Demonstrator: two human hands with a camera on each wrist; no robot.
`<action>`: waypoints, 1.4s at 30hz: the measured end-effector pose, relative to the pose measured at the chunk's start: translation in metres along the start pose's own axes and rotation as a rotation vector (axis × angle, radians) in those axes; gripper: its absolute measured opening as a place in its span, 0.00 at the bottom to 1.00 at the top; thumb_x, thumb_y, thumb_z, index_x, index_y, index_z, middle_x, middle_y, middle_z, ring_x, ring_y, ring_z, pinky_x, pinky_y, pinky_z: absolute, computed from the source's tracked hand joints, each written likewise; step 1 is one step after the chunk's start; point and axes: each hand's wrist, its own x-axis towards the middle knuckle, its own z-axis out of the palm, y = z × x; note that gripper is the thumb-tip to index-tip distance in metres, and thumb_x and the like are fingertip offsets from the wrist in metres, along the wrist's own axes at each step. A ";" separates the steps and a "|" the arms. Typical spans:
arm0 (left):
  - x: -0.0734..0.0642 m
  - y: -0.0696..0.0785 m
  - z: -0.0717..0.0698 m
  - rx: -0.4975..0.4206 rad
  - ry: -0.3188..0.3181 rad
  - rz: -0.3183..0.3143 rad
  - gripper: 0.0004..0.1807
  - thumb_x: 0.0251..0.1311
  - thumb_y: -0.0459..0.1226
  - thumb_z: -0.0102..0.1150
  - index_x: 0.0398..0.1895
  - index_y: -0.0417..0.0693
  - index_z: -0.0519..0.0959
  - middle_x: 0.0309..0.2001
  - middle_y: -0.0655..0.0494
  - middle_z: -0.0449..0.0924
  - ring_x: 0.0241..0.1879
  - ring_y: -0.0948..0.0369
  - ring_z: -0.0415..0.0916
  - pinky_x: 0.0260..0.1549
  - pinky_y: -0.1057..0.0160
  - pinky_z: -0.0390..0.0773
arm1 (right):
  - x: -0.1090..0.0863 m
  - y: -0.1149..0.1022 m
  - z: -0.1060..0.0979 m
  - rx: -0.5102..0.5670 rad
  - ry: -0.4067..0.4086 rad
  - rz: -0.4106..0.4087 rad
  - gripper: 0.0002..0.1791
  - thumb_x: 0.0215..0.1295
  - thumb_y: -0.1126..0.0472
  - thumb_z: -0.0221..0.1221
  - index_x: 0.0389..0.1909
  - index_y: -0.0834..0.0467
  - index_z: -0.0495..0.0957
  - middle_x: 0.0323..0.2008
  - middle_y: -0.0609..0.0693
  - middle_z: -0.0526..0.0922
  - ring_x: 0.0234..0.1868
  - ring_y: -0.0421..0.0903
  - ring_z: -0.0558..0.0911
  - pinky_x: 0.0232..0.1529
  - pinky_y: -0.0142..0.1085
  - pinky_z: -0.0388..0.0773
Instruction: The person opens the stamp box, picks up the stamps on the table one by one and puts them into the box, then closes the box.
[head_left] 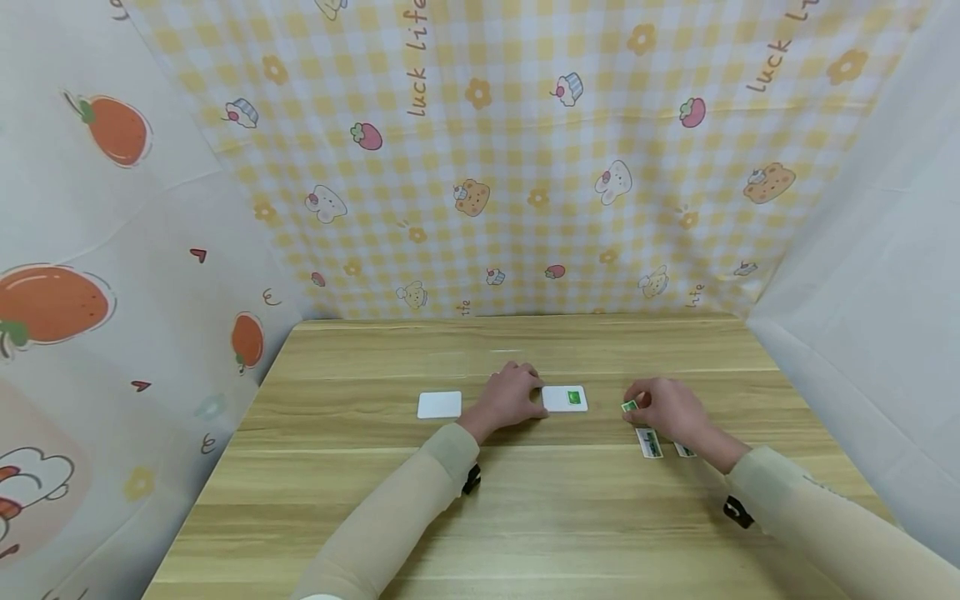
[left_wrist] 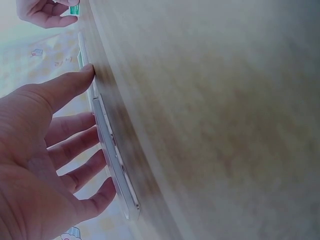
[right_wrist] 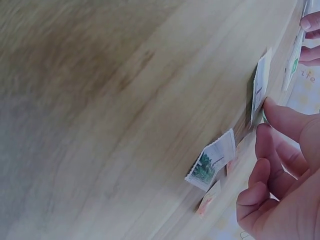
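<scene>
My left hand (head_left: 510, 393) rests at the left end of a white card (head_left: 554, 400), thumb and forefinger spread at its two left corners. That card bears a green stamp (head_left: 573, 397) on its right half. My right hand (head_left: 670, 408) pinches a small green stamp (head_left: 628, 406) between thumb and forefinger, over the table right of the card. Just below that hand lies a stamp (head_left: 649, 443) with a landscape picture. Another landscape stamp (head_left: 684, 450) lies partly hidden under the right wrist. The right wrist view shows reddish stamps (right_wrist: 208, 198) close by.
A blank white card (head_left: 439, 405) lies to the left of my left hand. The wooden table (head_left: 517, 525) meets a checked yellow cloth (head_left: 525, 208) at its back edge. White cloths (head_left: 862, 250) hang along both sides.
</scene>
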 end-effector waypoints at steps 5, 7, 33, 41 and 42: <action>0.000 -0.001 0.001 -0.003 0.006 0.001 0.29 0.57 0.56 0.71 0.58 0.53 0.84 0.60 0.58 0.77 0.57 0.55 0.70 0.50 0.49 0.77 | 0.001 -0.001 0.000 -0.001 0.021 -0.019 0.10 0.58 0.58 0.73 0.39 0.55 0.87 0.25 0.43 0.80 0.23 0.41 0.74 0.23 0.38 0.71; 0.000 -0.001 0.002 -0.002 0.010 0.004 0.29 0.56 0.56 0.71 0.58 0.53 0.84 0.60 0.58 0.77 0.57 0.55 0.70 0.49 0.49 0.77 | 0.002 -0.002 -0.001 0.010 0.024 -0.022 0.10 0.58 0.59 0.72 0.40 0.56 0.87 0.25 0.43 0.81 0.22 0.41 0.75 0.23 0.37 0.71; -0.001 -0.001 -0.001 -0.009 0.009 0.001 0.29 0.56 0.56 0.71 0.57 0.53 0.84 0.59 0.58 0.77 0.56 0.55 0.70 0.49 0.49 0.77 | 0.016 -0.043 -0.015 0.268 0.011 0.057 0.03 0.64 0.60 0.69 0.36 0.55 0.87 0.28 0.47 0.84 0.31 0.48 0.81 0.29 0.38 0.77; -0.001 -0.001 -0.001 -0.014 0.005 -0.002 0.29 0.56 0.56 0.71 0.58 0.53 0.84 0.60 0.58 0.77 0.56 0.55 0.70 0.48 0.50 0.77 | 0.029 -0.060 -0.010 0.374 -0.015 0.081 0.05 0.63 0.60 0.70 0.36 0.57 0.86 0.31 0.49 0.85 0.35 0.48 0.82 0.34 0.39 0.78; -0.001 -0.001 -0.001 -0.014 0.004 -0.003 0.29 0.56 0.56 0.71 0.58 0.53 0.84 0.60 0.58 0.77 0.56 0.55 0.70 0.49 0.50 0.78 | 0.031 -0.062 -0.009 0.382 -0.014 0.080 0.05 0.62 0.60 0.70 0.36 0.57 0.86 0.31 0.49 0.85 0.35 0.48 0.82 0.35 0.39 0.78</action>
